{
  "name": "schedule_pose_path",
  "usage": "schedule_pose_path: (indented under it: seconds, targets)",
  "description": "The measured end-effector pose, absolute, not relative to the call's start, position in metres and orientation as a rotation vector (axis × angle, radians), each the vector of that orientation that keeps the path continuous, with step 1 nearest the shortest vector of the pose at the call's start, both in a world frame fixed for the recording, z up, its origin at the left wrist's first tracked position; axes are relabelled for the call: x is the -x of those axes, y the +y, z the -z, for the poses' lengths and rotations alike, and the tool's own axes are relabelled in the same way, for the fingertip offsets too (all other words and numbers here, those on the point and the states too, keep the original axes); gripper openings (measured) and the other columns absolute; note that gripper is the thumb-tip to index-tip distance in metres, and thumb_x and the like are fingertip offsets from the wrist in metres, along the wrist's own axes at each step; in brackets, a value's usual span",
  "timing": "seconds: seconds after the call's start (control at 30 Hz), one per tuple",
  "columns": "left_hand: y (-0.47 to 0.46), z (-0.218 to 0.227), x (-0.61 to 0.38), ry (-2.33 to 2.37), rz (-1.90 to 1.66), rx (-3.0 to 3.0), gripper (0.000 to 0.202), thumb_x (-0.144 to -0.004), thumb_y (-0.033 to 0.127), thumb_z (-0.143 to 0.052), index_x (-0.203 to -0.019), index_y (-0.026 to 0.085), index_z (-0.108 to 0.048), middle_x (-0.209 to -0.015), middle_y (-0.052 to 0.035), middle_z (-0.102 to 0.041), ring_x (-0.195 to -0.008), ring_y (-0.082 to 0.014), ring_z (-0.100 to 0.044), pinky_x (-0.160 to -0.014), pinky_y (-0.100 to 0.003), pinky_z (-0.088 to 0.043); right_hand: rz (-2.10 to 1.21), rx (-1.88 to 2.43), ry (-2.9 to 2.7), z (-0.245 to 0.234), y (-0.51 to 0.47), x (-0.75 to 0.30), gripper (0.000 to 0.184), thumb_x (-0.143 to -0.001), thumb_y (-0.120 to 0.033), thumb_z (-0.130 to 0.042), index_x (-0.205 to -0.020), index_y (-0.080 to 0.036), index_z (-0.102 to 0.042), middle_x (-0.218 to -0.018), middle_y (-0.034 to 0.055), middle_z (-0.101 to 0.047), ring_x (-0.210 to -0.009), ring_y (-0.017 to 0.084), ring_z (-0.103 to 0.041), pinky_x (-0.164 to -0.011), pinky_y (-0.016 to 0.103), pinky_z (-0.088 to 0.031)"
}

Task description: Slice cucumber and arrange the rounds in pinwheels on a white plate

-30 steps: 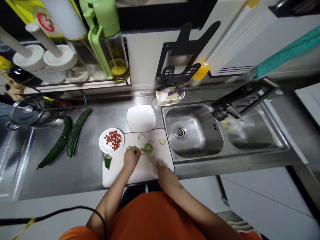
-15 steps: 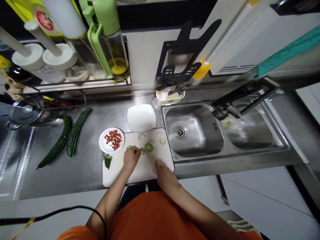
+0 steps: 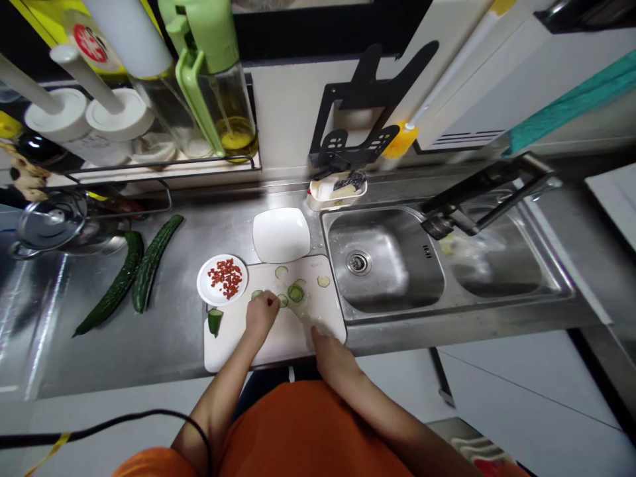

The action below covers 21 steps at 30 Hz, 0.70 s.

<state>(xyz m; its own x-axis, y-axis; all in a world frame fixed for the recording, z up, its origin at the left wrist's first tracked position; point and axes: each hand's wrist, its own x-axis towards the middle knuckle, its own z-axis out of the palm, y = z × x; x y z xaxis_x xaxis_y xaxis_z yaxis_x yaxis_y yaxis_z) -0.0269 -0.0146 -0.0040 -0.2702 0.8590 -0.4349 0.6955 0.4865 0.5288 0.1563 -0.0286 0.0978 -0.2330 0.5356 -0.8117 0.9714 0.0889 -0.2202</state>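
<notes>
Wide head-worn view, facing forward and down.
It looks from just above the orange shirt at bottom centre, across the cutting board below mid-frame, to the wall at upper centre.

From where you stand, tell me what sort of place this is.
Likely a kitchen: there's a double sink, a cutting board with cucumber slices, and an oil bottle.

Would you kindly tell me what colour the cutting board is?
The cutting board is off-white, best seen in the head view.
</notes>
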Motion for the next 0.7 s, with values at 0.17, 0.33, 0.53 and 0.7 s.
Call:
schedule_pose_path:
  seconds: [0.17,0.33,0.53,0.7]
  targets:
    - [-0.014,0.002,0.025,2.029,-0.332,-1.257,0.016,-0.081,0.03,-0.052,-0.074,0.021,-0.064,-0.067,0.0008,-0.063,-0.061,-0.0113,-0.053,-0.062,-0.022,-0.034,1.074,-1.476,1.781,-0.097,-0.035,-0.169,0.055,-0.08,0.005,-0.027,-0.129,-0.011,-0.048,-0.104,0.0156,-0.068,-0.097,0.025,-0.065,-0.074,0.029,-0.048]
    - [-0.016,0.001,0.023,2.043,-0.367,-1.289,0.016,-0.081,0.029,-0.051,-0.073,0.021,-0.062,-0.065,0.0011,-0.061,-0.059,-0.0113,-0.052,-0.06,-0.022,-0.033,1.094,-1.475,1.76,-0.092,-0.04,-0.176,0.059,-0.081,0.004,-0.027,-0.135,-0.013,-0.043,-0.106,0.0141,-0.068,-0.098,0.024,-0.064,-0.075,0.029,-0.046]
    - [-0.026,-0.003,0.033,2.053,-0.554,-1.338,0.018,-0.082,0.027,-0.047,-0.075,0.021,-0.062,-0.067,0.0017,-0.061,-0.061,-0.0108,-0.051,-0.061,-0.02,-0.036,1.086,-1.481,1.748,-0.094,-0.039,-0.177,0.061,-0.079,0.005,-0.029,-0.136,-0.012,-0.042,-0.106,0.0143,-0.068,-0.099,0.024,-0.064,-0.074,0.029,-0.046]
    - [-0.032,-0.006,0.053,2.238,-0.536,-1.234,0.021,-0.083,0.029,-0.046,-0.079,0.021,-0.065,-0.071,0.0002,-0.064,-0.064,-0.0124,-0.055,-0.066,-0.021,-0.039,1.059,-1.494,1.76,-0.098,-0.038,-0.175,0.063,-0.078,0.005,-0.028,-0.137,-0.012,-0.042,-0.107,0.0143,-0.068,-0.099,0.023,-0.064,-0.075,0.028,-0.046]
